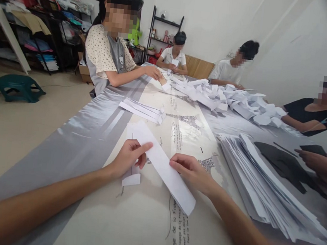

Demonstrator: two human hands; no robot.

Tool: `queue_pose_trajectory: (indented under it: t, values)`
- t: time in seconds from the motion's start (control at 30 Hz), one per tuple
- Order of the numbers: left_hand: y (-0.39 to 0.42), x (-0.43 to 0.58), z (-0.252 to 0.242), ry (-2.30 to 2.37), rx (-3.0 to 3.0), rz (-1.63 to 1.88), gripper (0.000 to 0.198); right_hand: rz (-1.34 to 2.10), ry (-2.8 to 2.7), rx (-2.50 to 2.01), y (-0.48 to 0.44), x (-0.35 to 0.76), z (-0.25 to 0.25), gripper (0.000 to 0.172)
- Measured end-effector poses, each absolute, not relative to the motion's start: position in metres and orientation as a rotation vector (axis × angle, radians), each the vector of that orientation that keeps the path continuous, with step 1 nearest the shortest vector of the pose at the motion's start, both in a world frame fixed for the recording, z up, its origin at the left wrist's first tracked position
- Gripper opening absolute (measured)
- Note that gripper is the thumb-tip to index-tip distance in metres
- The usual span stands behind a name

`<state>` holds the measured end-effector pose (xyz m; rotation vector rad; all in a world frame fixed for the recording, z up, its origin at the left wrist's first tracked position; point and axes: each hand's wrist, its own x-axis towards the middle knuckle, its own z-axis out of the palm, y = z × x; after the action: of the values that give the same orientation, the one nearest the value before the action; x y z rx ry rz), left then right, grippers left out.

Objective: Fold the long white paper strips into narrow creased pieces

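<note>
A long white paper strip (166, 167) slants across the middle of the view, above the printed tablecloth (106, 218). My left hand (132, 156) pinches its left edge, thumb on top and fingers curled beneath. At its right edge, my right hand (189, 170) holds it between thumb and fingers. Partly hidden behind my left hand lies another white paper piece (131, 179) with a folded end. Further ahead rest several folded white strips (143, 110), side by side.
A large stack of white paper strips (262, 187) lies to the right. Behind it is a heap of folded papers (227, 98). Several people sit or stand around the table, one at the left handling paper. A green stool (20, 84) stands on the floor at left.
</note>
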<state>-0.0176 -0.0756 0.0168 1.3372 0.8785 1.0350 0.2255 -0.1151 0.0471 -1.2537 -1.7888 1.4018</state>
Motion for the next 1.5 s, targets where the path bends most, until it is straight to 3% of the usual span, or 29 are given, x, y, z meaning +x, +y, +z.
queue_pose_trajectory:
  t: [0.6, 0.7, 0.8, 0.83, 1.07, 1.5]
  values:
    - [-0.07, -0.015, 0.015, 0.819, 1.159, 1.095, 0.038, 1.234, -1.85, -1.307, -0.119, 0.21, 0.04, 0.036]
    - [-0.068, -0.015, 0.013, 0.84, 1.135, 1.109, 0.033, 1.201, -1.861, -1.295, -0.121, 0.211, 0.037, 0.03]
    - [-0.069, -0.014, 0.014, 0.832, 1.138, 1.101, 0.027, 1.017, -1.962, -1.351, -0.127, 0.207, 0.035, 0.071]
    - [-0.069, -0.014, 0.016, 0.826, 1.136, 1.1, 0.028, 0.938, -2.007, -1.372, -0.129, 0.205, 0.035, 0.077]
    - [-0.072, -0.015, 0.022, 0.758, 1.141, 1.075, 0.053, 0.848, -2.012, -1.305, -0.135, 0.2, 0.037, 0.032]
    - [-0.075, -0.017, 0.024, 0.708, 1.251, 1.03, 0.075, 1.206, -1.752, -1.218, -0.13, 0.207, 0.051, 0.027]
